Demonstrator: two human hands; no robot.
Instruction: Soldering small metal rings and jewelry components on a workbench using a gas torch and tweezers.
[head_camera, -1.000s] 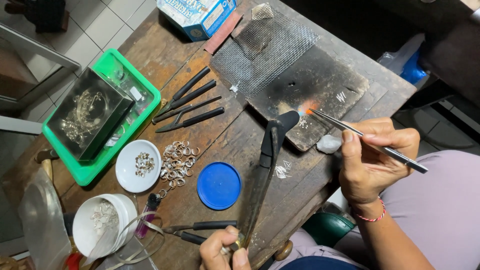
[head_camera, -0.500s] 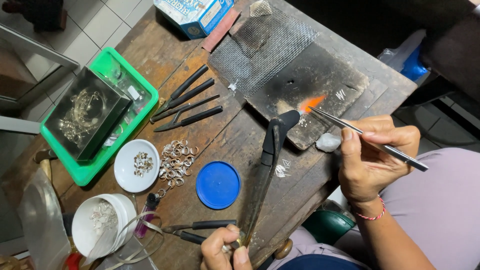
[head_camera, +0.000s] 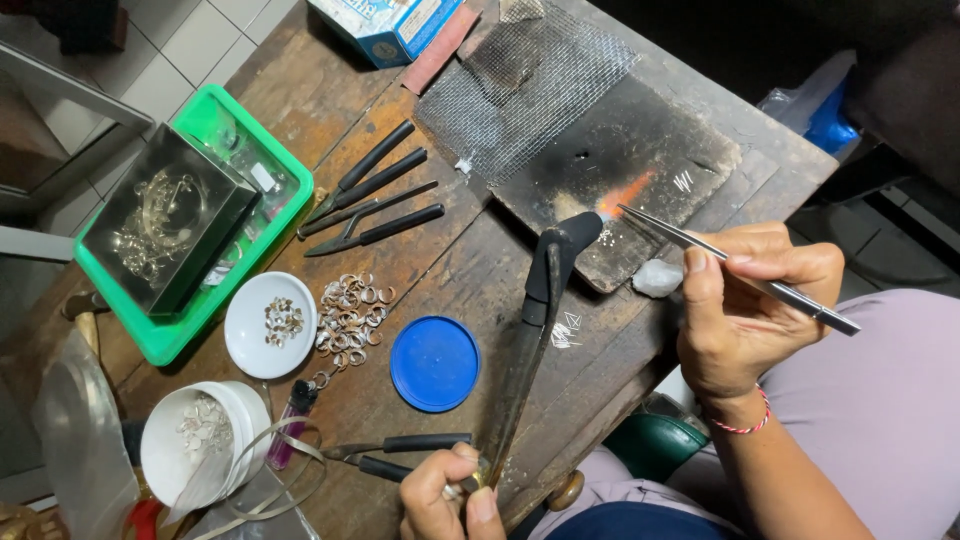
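My left hand (head_camera: 447, 493) grips the rear end of a long black torch (head_camera: 535, 320) at the bench's front edge. Its curved nozzle throws an orange flame (head_camera: 626, 194) onto a charred black soldering block (head_camera: 620, 170). My right hand (head_camera: 750, 300) pinches long steel tweezers (head_camera: 735, 272) whose tips reach the small silver pieces (head_camera: 604, 236) beside the flame. A white lump (head_camera: 657, 278) lies at the block's near corner, just left of my right hand.
Wire mesh (head_camera: 530, 85) lies behind the block. Several pliers (head_camera: 370, 195) rest mid-bench, another pair (head_camera: 400, 452) near my left hand. A blue lid (head_camera: 434, 363), loose rings (head_camera: 350, 312), white dish (head_camera: 268, 325), white cup (head_camera: 205, 440), green tray (head_camera: 255, 165) holding a black box.
The flame has shifted slightly on the block and the tweezers tips have edged left toward the small pieces. Both hands keep their grips.
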